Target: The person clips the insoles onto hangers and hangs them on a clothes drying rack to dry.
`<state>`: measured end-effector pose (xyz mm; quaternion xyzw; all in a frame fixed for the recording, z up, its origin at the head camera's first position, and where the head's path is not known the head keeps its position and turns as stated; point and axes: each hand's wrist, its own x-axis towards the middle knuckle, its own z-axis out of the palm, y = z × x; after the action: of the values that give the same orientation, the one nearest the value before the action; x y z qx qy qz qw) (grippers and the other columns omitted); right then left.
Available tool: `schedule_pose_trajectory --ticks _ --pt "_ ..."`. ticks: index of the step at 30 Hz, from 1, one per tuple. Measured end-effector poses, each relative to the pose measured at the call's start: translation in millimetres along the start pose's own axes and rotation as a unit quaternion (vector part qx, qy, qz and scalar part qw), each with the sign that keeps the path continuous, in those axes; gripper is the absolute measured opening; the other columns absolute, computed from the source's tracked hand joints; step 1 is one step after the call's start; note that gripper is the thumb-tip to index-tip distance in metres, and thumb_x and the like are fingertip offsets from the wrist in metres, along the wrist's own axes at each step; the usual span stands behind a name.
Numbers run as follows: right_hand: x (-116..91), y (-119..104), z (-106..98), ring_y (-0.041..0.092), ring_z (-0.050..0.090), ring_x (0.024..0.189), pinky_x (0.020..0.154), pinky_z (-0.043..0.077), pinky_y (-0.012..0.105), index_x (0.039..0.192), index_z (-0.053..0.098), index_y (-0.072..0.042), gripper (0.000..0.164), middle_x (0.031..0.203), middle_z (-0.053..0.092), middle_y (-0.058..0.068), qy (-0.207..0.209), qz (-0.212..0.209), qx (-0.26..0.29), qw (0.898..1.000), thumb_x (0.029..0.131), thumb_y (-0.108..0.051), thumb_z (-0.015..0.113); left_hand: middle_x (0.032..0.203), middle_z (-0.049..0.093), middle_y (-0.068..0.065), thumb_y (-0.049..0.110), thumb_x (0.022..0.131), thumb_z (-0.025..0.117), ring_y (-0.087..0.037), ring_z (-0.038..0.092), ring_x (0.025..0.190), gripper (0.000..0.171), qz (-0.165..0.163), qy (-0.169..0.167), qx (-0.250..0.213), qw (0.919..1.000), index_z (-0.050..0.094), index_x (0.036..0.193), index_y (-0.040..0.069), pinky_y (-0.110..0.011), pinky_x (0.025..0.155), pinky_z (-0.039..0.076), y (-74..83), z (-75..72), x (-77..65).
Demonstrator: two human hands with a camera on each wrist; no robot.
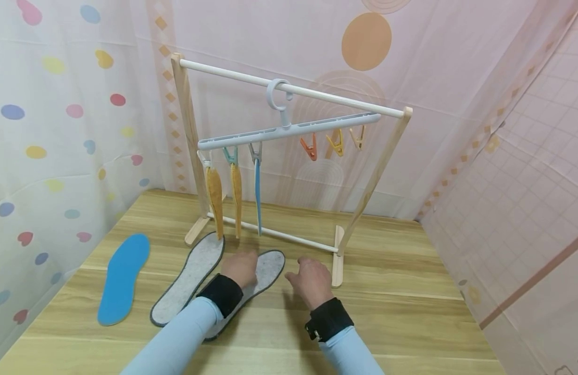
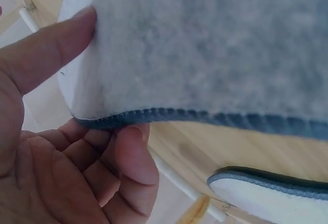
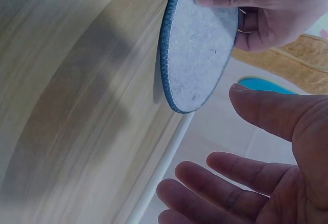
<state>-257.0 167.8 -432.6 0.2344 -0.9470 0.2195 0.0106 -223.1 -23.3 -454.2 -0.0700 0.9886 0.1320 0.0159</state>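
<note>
The held grey insole (image 1: 268, 271), at roughly six o'clock from the hanger (image 1: 289, 128), points its far end toward one o'clock. The left hand (image 1: 241, 268) pinches its edge, thumb on the felt-like face; the right hand (image 1: 311, 281), at three o'clock, has fingers spread, empty. Probably light, soft, bendy, grippy and hardly fragile: best held by the stitched rim near that end.
</note>
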Motion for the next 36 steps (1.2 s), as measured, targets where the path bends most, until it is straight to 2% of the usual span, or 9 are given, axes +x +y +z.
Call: schedule_pose_trajectory --ticks 4,10,23,28,30,36 --pt "0.5 -0.5 -2.1 0.036 0.068 0.089 0.072 0.054 0.046 0.11 0.071 0.002 0.042 0.102 0.072 0.016 0.0 0.004 -0.001 1.0 0.084 -0.031 0.079 0.087 0.068 -0.013 0.009 0.077 0.079 -0.03 0.066 0.079 0.027 0.009 0.018 0.001 0.9998 0.066 0.1 0.002 -0.046 0.064 0.053 3.6 -3.6 1.5" --pt "2.3 -1.3 -5.2 0.035 0.068 0.09 0.07 0.054 0.045 0.112 0.071 0.002 0.044 0.105 0.071 0.017 -0.011 0.013 -0.001 1.0 0.084 -0.031 0.079 0.075 0.066 -0.01 0.006 0.077 0.077 -0.025 0.063 0.066 0.011 0.024 0.035 -0.003 0.9991 0.068 0.083 0.004 -0.042 0.055 0.051 7.9 -12.6 4.4" --pt "9.2 -0.1 -11.7 0.029 0.069 0.082 0.059 0.053 0.039 0.109 0.072 -0.001 0.043 0.101 0.072 0.014 0.004 0.012 -0.021 1.0 0.083 -0.034 0.08 0.07 0.062 -0.007 0.009 0.084 0.074 -0.021 0.059 0.06 0.011 0.05 0.055 -0.013 0.9971 0.067 0.083 0.002 -0.038 0.051 0.05 21.1 -49.2 6.1" --pt "10.2 -1.5 -16.6 0.029 0.069 0.083 0.06 0.054 0.039 0.109 0.072 0.0 0.043 0.102 0.072 0.015 0.0 0.017 -0.018 1.0 0.084 -0.034 0.079 0.08 0.067 -0.011 0.011 0.087 0.073 -0.024 0.064 0.07 0.015 0.053 0.062 -0.015 0.9965 0.068 0.096 -0.001 -0.04 0.058 0.052 26.0 -61.5 9.2" --pt "10.6 -2.4 -18.6 0.025 0.068 0.079 0.058 0.053 0.037 0.109 0.072 -0.001 0.043 0.102 0.072 0.015 -0.001 0.018 -0.019 1.0 0.084 -0.035 0.079 0.083 0.068 -0.012 0.012 0.088 0.073 -0.025 0.065 0.072 0.017 0.057 0.073 -0.013 0.9956 0.068 0.098 -0.001 -0.041 0.06 0.053 26.7 -64.2 10.2" --pt "12.9 -2.7 -20.8 0.016 0.057 0.06 0.049 0.047 0.032 0.107 0.072 -0.001 0.042 0.095 0.073 0.015 0.002 0.019 -0.02 1.0 0.084 -0.035 0.079 0.076 0.066 -0.009 0.012 0.089 0.072 -0.022 0.063 0.066 0.013 0.06 0.104 -0.03 0.9923 0.067 0.093 0.001 -0.039 0.056 0.051 28.2 -70.6 9.7"
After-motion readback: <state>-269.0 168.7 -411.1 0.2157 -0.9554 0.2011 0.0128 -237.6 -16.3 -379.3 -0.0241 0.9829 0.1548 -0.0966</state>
